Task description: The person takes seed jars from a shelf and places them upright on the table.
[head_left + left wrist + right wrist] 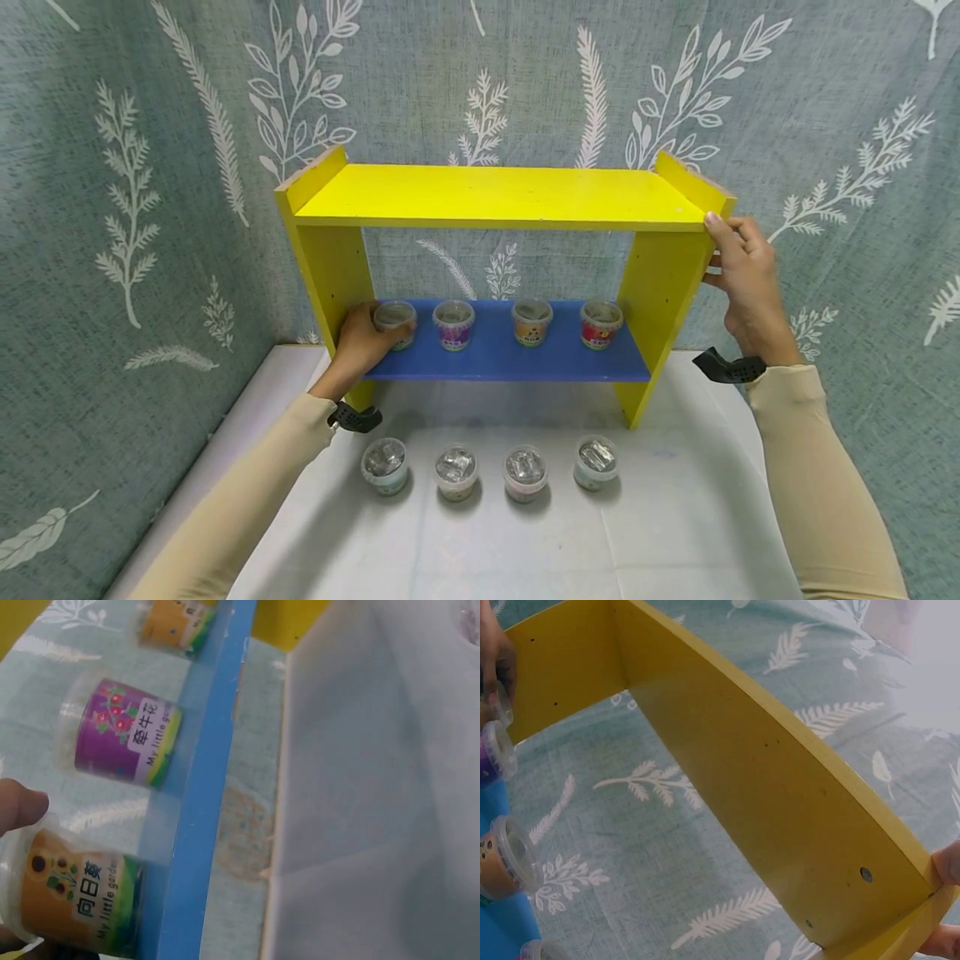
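My left hand [360, 342] grips a small clear-lidded cup [395, 321] at the left end of the blue shelf board [491, 364]. In the left wrist view this cup [75, 892] has an orange sunflower label, with my thumb [21, 806] at its lid rim. My right hand [750, 279] holds the upper right corner of the yellow shelf unit [495, 193], thumb on the front edge and fingers at the outer side. Along the blue board stand a purple cup [453, 325], an orange cup [532, 322] and a red cup [601, 324].
In front of the unit, a row of foil-topped cups stands on the white table [480, 558]: one at left [386, 465], two in the middle [456, 472] and one at right [596, 462]. A patterned grey-green curtain [420, 100] hangs behind.
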`<state>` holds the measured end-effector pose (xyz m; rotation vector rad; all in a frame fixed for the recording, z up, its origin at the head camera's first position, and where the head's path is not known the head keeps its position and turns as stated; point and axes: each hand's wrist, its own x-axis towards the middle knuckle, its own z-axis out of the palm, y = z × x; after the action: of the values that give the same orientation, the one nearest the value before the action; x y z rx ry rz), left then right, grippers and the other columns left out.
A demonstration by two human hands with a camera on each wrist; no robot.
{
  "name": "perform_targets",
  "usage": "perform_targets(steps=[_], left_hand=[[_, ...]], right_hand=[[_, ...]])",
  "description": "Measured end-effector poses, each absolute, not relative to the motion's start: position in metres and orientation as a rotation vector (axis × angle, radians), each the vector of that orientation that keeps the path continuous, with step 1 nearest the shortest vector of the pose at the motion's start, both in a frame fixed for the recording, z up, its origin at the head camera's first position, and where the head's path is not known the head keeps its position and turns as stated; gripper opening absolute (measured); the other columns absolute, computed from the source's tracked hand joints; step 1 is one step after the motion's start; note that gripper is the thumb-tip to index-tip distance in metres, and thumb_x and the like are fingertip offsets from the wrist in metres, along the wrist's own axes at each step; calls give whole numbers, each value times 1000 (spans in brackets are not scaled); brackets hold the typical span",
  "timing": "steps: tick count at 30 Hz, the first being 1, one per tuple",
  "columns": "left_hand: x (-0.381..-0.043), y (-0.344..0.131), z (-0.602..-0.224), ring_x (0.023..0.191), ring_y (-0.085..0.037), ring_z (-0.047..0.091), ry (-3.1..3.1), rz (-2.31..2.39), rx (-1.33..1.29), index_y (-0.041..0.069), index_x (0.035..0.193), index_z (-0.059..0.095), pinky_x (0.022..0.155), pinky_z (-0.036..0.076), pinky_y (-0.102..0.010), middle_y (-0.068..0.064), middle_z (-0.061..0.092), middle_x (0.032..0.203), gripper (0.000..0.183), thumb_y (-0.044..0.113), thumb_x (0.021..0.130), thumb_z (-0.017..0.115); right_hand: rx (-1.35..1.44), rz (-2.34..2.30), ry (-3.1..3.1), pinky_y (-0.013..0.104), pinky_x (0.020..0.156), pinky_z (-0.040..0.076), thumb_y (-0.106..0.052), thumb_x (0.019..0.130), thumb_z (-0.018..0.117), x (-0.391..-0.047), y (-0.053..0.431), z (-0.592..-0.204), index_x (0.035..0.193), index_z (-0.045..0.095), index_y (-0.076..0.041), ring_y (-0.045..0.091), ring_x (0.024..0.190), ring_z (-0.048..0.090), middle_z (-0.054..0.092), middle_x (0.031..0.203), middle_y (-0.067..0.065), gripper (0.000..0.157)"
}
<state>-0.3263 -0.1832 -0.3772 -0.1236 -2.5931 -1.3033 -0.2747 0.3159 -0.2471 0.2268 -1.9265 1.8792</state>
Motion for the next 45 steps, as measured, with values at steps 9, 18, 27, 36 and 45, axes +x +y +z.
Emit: perform_targets(steps=[9, 18, 27, 36, 45], left_hand=[[-322, -186, -380, 114, -34, 56, -2546, -1452, -92, 0, 141, 48, 99, 46, -47, -20, 58, 128, 73, 39, 89, 81], [-318, -185, -379, 118, -35, 53, -2506, -1484, -73, 0, 145, 45, 102, 44, -48, -21, 54, 132, 76, 43, 92, 77], [-307, -187, -380, 117, -34, 55, -2524, -1409, -151, 2, 143, 47, 99, 46, -50, -19, 55, 130, 79, 53, 90, 76], [-291, -184, -380, 100, -29, 58, -2562, -1339, -211, 4, 140, 49, 85, 50, -40, -15, 58, 123, 77, 54, 89, 77], [-276, -182, -383, 104, -29, 62, -2554, -1333, -278, 2, 147, 46, 88, 53, -43, -17, 58, 128, 82, 53, 90, 77]], right_hand=[[210, 1864, -1922, 24, 73, 55, -47, 99, 67, -276, 314, -247, 121, 61, -16, 19, 94, 63, 62, 111, 6, 38], [214, 1874, -1916, 25, 73, 54, -45, 99, 67, -276, 314, -246, 122, 61, -16, 19, 93, 62, 63, 111, 6, 38], [203, 1879, -1912, 24, 71, 55, -45, 99, 68, -276, 313, -246, 119, 61, -16, 19, 91, 63, 64, 108, 5, 37], [190, 1875, -1931, 24, 71, 54, -47, 99, 67, -274, 315, -247, 121, 61, -17, 19, 92, 62, 63, 109, 6, 38], [179, 1843, -1953, 24, 72, 54, -48, 99, 66, -274, 314, -246, 122, 60, -18, 20, 93, 60, 62, 112, 5, 38]])
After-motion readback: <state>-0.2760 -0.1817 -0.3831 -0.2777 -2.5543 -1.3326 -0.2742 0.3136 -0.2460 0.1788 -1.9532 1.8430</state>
